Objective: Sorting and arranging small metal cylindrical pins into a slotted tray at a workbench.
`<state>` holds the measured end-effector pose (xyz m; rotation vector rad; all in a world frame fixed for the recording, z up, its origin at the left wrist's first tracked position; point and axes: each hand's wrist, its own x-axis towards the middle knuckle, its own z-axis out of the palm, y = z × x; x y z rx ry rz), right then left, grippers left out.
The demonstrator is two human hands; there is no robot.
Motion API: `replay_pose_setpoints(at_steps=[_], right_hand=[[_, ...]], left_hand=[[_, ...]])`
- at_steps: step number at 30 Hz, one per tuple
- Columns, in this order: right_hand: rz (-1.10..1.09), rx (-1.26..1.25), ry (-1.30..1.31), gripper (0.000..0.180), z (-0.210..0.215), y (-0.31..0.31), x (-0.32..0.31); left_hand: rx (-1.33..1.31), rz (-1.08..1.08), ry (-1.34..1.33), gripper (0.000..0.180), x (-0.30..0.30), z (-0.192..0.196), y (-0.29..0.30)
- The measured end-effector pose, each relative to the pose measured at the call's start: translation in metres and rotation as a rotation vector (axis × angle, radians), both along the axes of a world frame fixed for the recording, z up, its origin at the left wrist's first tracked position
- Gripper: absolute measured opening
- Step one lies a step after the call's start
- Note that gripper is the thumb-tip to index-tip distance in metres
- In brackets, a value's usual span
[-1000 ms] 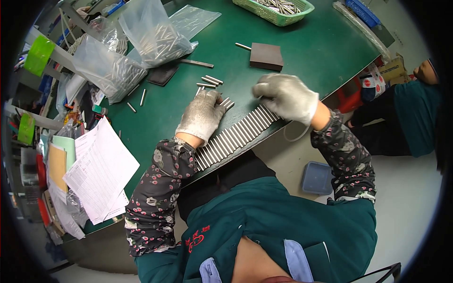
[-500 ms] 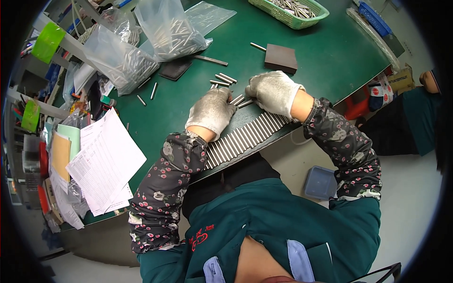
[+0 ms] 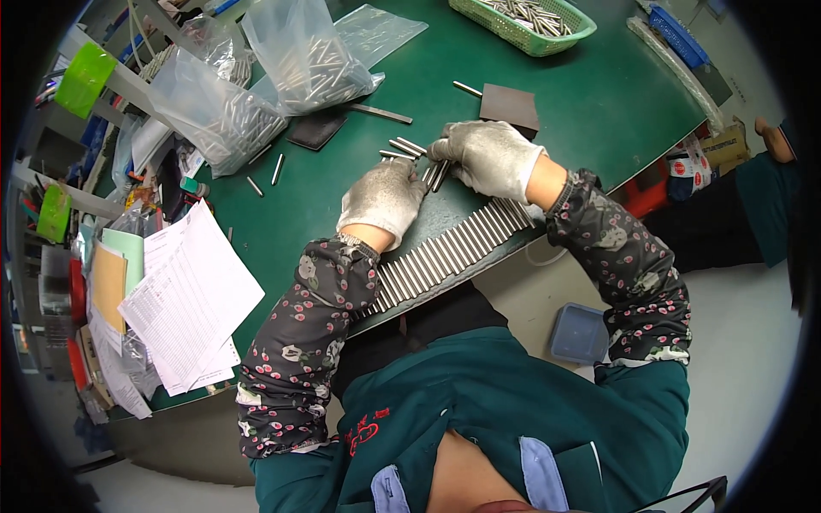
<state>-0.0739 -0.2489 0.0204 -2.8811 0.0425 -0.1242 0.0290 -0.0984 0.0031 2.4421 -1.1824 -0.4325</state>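
My left hand [image 3: 382, 198], in a greyish-white work glove, is closed with its fingertips against a few short metal pins [image 3: 434, 178] that stick out toward my right hand. The gloved right hand [image 3: 490, 158] is curled in a pinch over the upper ends of these pins; its fingertips are partly hidden. Just beyond my fingers lie several loose metal pins [image 3: 405, 147]. Nearer to me, along the table's front edge, a long row of metal pins [image 3: 449, 255] lies side by side, its left end partly behind my left forearm.
Clear plastic bags of pins [image 3: 312, 73] stand at the back left. Beyond my right hand is a dark block [image 3: 509, 107], and a green basket [image 3: 534, 38] of pins sits farther back. Printed sheets [image 3: 195, 299] lie on the green table [image 3: 599, 103] at left. Another person's arm [image 3: 774, 141] shows at right.
My right hand has moved up and slightly left, away from the row and closer to the loose pins. The pins between my hands have turned steeper. My left hand has barely shifted.
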Motion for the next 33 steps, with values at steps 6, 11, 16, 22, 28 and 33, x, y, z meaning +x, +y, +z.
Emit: replay_pose_setpoints(at_steps=[6,11,16,22,28,33], right_hand=[[0.101,-0.131,0.058,0.023,0.0,-0.004,0.004],[-0.13,-0.253,0.148,0.015,0.001,-0.03,-0.009],[-0.226,-0.242,0.281,0.016,0.002,-0.048,-0.035],[-0.329,-0.152,0.21,0.019,0.005,-0.046,-0.068],[-0.635,0.031,-0.083,0.031,0.0,-0.054,-0.105],[-0.685,-0.1,-0.13,0.019,-0.027,-0.059,-0.113]], left_hand=[[0.051,-0.022,0.0,0.021,0.0,0.002,0.002],[0.196,-0.031,-0.087,0.024,-0.003,0.011,-0.002],[0.202,-0.057,-0.099,0.021,-0.005,0.016,-0.003],[0.081,-0.115,-0.126,0.019,-0.011,0.016,-0.007],[-0.191,-0.433,-0.181,0.017,-0.024,0.017,-0.033],[-0.146,-0.63,-0.264,0.017,-0.044,0.023,-0.08]])
